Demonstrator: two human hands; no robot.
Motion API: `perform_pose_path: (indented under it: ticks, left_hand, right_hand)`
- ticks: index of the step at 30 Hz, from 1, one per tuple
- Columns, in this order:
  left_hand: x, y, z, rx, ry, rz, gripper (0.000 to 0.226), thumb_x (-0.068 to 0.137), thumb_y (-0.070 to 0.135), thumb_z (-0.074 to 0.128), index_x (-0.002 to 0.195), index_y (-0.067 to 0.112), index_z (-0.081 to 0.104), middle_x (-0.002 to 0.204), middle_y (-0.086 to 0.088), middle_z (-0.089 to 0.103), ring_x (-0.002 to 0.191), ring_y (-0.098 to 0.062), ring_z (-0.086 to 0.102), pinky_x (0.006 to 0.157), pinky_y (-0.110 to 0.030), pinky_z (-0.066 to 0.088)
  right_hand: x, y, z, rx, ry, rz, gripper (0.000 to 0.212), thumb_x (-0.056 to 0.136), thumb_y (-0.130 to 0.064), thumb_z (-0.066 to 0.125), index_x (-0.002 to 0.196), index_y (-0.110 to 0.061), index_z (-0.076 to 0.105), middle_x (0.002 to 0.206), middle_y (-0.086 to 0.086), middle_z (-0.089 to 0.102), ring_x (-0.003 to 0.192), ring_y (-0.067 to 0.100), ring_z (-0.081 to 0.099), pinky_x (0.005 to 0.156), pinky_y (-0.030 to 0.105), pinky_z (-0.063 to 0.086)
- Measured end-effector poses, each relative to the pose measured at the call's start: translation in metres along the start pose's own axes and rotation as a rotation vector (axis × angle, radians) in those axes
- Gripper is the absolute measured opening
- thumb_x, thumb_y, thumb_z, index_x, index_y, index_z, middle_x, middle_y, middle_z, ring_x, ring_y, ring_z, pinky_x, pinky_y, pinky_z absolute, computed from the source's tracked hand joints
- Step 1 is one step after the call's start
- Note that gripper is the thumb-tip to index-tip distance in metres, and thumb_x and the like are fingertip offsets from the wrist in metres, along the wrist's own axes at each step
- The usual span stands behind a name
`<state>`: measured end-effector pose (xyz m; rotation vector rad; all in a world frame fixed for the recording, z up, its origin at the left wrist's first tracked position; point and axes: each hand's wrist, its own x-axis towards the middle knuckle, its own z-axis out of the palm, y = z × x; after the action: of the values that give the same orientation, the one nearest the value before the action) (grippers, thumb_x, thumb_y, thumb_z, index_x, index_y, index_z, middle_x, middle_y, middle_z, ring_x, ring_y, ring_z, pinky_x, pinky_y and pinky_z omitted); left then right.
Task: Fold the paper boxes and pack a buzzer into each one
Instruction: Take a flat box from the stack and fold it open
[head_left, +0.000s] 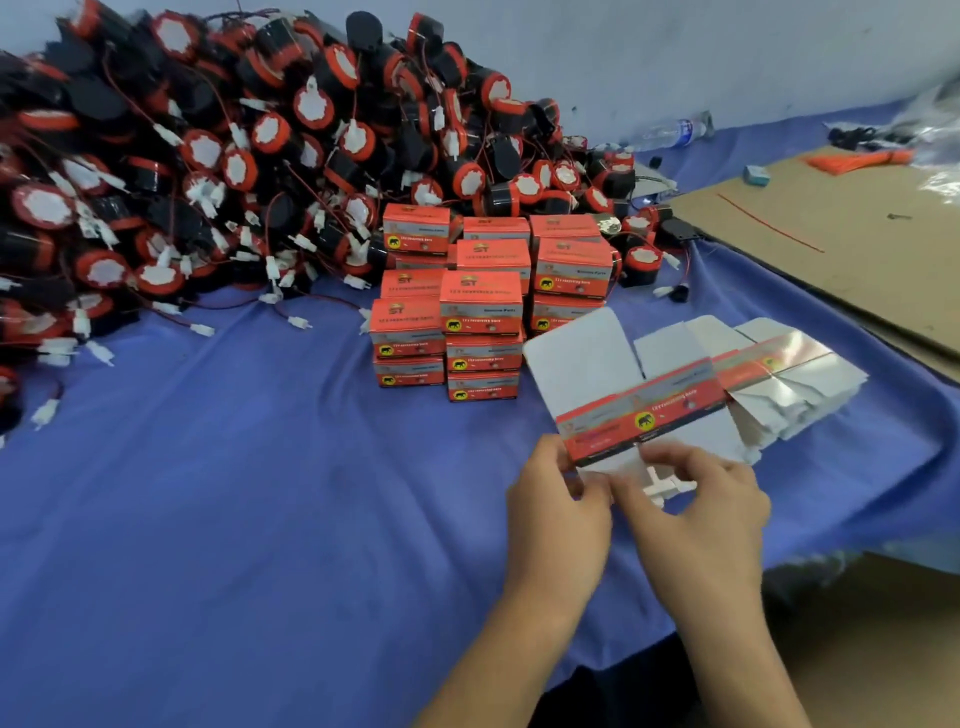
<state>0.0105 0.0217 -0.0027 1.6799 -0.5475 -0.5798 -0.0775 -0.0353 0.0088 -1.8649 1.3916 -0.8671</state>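
Left hand and right hand both pinch the lower flap of a flat box blank, held over the blue cloth with its upper flaps spread. Recommended: crease squarely along the scored lines and tuck the base fully, since a loose bottom may drop its buzzer. Spare blanks lie just behind; finished boxes stand near. The buzzer heap lies well left, wires tangled — expect snags.
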Motion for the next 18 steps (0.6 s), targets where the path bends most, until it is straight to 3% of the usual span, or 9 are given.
perform_pose_path:
  ticks: [2, 5, 8, 10, 11, 13, 14, 17, 18]
  left_hand:
    - [-0.009, 0.004, -0.019, -0.100, -0.008, -0.010, 0.033, 0.093, -0.006, 0.061, 0.102, 0.025, 0.067, 0.088, 0.010, 0.078, 0.084, -0.006, 0.074, 0.074, -0.018, 0.056]
    - [-0.024, 0.006, -0.058, -0.224, -0.041, -0.032, 0.035, 0.098, -0.009, 0.057, 0.115, 0.020, 0.068, 0.099, 0.002, 0.080, 0.094, -0.010, 0.076, 0.081, -0.019, 0.057]
    - [-0.043, 0.004, -0.100, -0.221, -0.052, -0.045, 0.038, 0.101, -0.007, 0.054, 0.121, 0.023, 0.068, 0.101, 0.002, 0.080, 0.097, -0.009, 0.075, 0.087, -0.020, 0.056]
    - [-0.055, 0.000, -0.126, -0.153, -0.049, -0.041, 0.040, 0.101, -0.007, 0.054, 0.125, 0.023, 0.066, 0.104, 0.003, 0.080, 0.100, -0.010, 0.075, 0.092, -0.024, 0.057]
    - [-0.061, -0.002, -0.138, -0.105, -0.050, -0.035, 0.041, 0.101, -0.007, 0.054, 0.127, 0.023, 0.066, 0.106, 0.004, 0.080, 0.102, -0.011, 0.074, 0.093, -0.026, 0.057]
    - [-0.071, -0.007, -0.158, -0.032, -0.033, -0.031, 0.043, 0.102, -0.008, 0.053, 0.126, 0.025, 0.066, 0.108, 0.007, 0.079, 0.105, -0.011, 0.073, 0.094, -0.026, 0.056]
    - [-0.076, -0.010, -0.167, -0.005, -0.005, -0.034, 0.044, 0.101, -0.007, 0.054, 0.123, 0.029, 0.067, 0.107, 0.009, 0.079, 0.105, -0.011, 0.073, 0.093, -0.026, 0.057]
    - [-0.089, -0.021, -0.191, 0.126, 0.104, -0.014, 0.046, 0.100, -0.004, 0.056, 0.115, 0.037, 0.068, 0.101, 0.013, 0.078, 0.098, -0.009, 0.072, 0.093, -0.029, 0.055]
    - [-0.093, -0.024, -0.199, 0.174, 0.140, 0.001, 0.046, 0.101, -0.001, 0.056, 0.116, 0.041, 0.067, 0.100, 0.015, 0.076, 0.096, -0.007, 0.071, 0.090, -0.024, 0.055]
  right_hand:
    - [-0.015, -0.012, -0.001, -0.011, 0.018, -0.092, 0.032, 0.079, -0.027, 0.085, 0.099, -0.044, 0.068, 0.113, -0.005, 0.044, 0.110, 0.016, 0.037, 0.093, 0.034, 0.037]
    - [-0.025, -0.029, -0.007, -0.060, 0.025, -0.249, 0.047, 0.079, -0.026, 0.086, 0.116, -0.048, 0.067, 0.132, -0.001, 0.043, 0.129, 0.026, 0.037, 0.103, 0.051, 0.038]
    - [-0.026, -0.044, -0.010, -0.095, -0.224, -0.356, 0.071, 0.078, -0.037, 0.084, 0.135, -0.062, 0.049, 0.152, -0.002, 0.027, 0.146, 0.025, 0.024, 0.113, 0.054, 0.032]
    - [-0.031, -0.055, -0.003, -0.086, -0.483, -0.407, 0.080, 0.079, -0.042, 0.081, 0.138, -0.071, 0.036, 0.149, -0.015, 0.020, 0.146, 0.013, 0.020, 0.119, 0.044, 0.029]
    - [-0.035, -0.060, 0.002, -0.075, -0.571, -0.435, 0.084, 0.079, -0.040, 0.082, 0.140, -0.071, 0.033, 0.143, -0.020, 0.019, 0.141, 0.005, 0.023, 0.119, 0.032, 0.028]
    - [-0.044, -0.070, 0.015, -0.026, -0.666, -0.460, 0.084, 0.077, -0.033, 0.085, 0.139, -0.066, 0.039, 0.131, -0.024, 0.024, 0.123, -0.019, 0.031, 0.102, 0.003, 0.030]
    - [-0.050, -0.076, 0.022, -0.007, -0.696, -0.462, 0.078, 0.076, -0.030, 0.085, 0.133, -0.064, 0.046, 0.128, -0.022, 0.027, 0.117, -0.022, 0.035, 0.093, -0.004, 0.031]
    - [-0.073, -0.090, 0.040, 0.013, -0.769, -0.461, 0.058, 0.074, -0.030, 0.085, 0.117, -0.055, 0.054, 0.120, -0.027, 0.034, 0.108, -0.017, 0.047, 0.082, -0.004, 0.036]
    - [-0.081, -0.095, 0.045, 0.034, -0.794, -0.441, 0.053, 0.073, -0.033, 0.085, 0.113, -0.051, 0.054, 0.118, -0.026, 0.037, 0.105, -0.015, 0.051, 0.080, -0.002, 0.039]
